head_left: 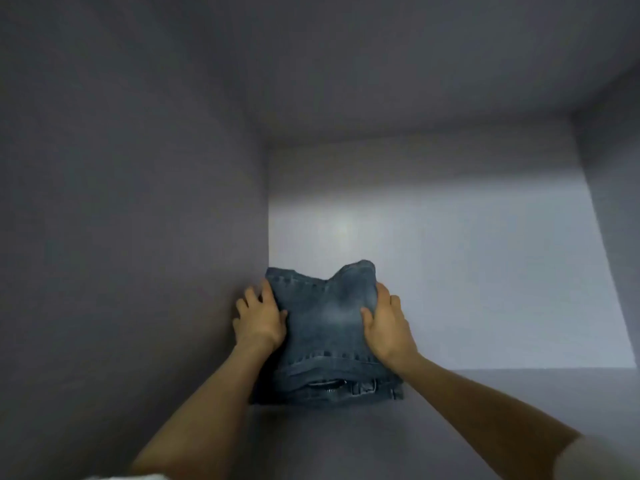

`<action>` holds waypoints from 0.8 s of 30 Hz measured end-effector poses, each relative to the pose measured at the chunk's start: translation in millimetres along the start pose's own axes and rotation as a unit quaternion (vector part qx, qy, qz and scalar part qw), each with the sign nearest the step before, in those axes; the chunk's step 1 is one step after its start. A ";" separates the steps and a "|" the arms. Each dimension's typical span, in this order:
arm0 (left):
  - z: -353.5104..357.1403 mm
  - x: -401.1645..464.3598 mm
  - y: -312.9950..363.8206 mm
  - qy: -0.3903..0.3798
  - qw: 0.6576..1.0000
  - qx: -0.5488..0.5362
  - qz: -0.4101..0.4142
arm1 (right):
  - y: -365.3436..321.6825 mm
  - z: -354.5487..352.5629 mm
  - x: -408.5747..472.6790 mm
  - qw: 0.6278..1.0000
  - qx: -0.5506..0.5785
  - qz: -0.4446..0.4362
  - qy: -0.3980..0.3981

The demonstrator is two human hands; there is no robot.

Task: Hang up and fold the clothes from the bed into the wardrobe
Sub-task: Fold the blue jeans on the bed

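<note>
Both hands, left (258, 322) and right (388, 323), grip folded jeans (325, 327) (fingers curled round its sides) on the wardrobe shelf (502, 386).

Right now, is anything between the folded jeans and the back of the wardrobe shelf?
Nothing visible. The folded jeans sit against the left wall, and the shelf behind them is bare to the back panel.
</note>
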State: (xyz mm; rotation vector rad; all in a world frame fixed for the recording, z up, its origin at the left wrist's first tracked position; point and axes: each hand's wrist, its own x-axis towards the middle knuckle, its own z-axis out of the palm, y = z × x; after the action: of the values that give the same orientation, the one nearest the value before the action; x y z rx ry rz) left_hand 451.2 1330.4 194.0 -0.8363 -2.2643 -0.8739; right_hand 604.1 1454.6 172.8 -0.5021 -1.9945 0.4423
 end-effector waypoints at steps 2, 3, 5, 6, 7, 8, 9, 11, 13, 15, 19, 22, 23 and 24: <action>21.5 7.7 -13.1 -0.090 0.991 0.092 0.019 | 21.7 18.9 9.7 0.988 -0.104 0.051 -0.107; 29.4 11.3 -17.3 -0.125 0.986 0.106 0.039 | 30.0 25.7 14.4 0.974 -0.169 0.053 -0.143; 39.4 16.2 -20.0 -0.174 0.975 0.120 0.067 | 39.8 34.4 22.5 0.947 -0.259 0.009 -0.190; 42.9 16.5 -20.2 -0.199 0.969 0.132 0.070 | 42.1 38.4 26.4 0.937 -0.275 -0.024 -0.216; 44.6 14.4 -19.6 -0.240 0.959 0.133 0.065 | 42.7 41.1 27.6 0.926 -0.272 -0.050 -0.255; 46.7 6.9 -18.2 -0.302 0.946 0.110 0.040 | 44.0 44.3 24.4 0.908 -0.266 -0.070 -0.315; 48.4 -0.9 -17.7 -0.364 0.929 0.068 -0.002 | 44.5 47.4 20.1 0.885 -0.270 -0.089 -0.369; 48.3 -16.5 -14.9 -0.439 0.896 0.018 -0.069 | 47.1 48.9 10.8 0.838 -0.304 -0.096 -0.442; 40.3 -27.0 -9.6 -0.444 0.891 0.069 -0.057 | 43.8 43.8 3.9 0.819 -0.339 -0.083 -0.456; 27.2 -39.0 -2.3 -0.372 0.912 0.169 -0.021 | 29.4 30.7 -0.8 0.836 -0.352 -0.088 -0.412; -19.8 -72.3 14.4 -0.097 0.940 0.323 0.049 | -19.2 -2.8 -4.6 0.924 -0.242 -0.214 -0.203; -72.9 -115.7 24.7 0.054 0.932 0.356 0.024 | -55.3 -26.8 -23.7 0.933 -0.148 -0.320 -0.077; -91.4 -135.7 24.4 0.092 0.923 0.374 0.008 | -65.3 -31.8 -33.2 0.927 -0.132 -0.348 -0.051; -108.7 -157.8 24.2 0.120 0.916 0.383 -0.011 | -73.9 -37.5 -44.4 0.922 -0.120 -0.366 -0.036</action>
State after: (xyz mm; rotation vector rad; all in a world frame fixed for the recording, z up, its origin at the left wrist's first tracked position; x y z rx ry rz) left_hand 600.0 1211.2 163.3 -0.3159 -2.1244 -0.0384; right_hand 644.5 1372.4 193.9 0.1411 -2.1433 -0.2555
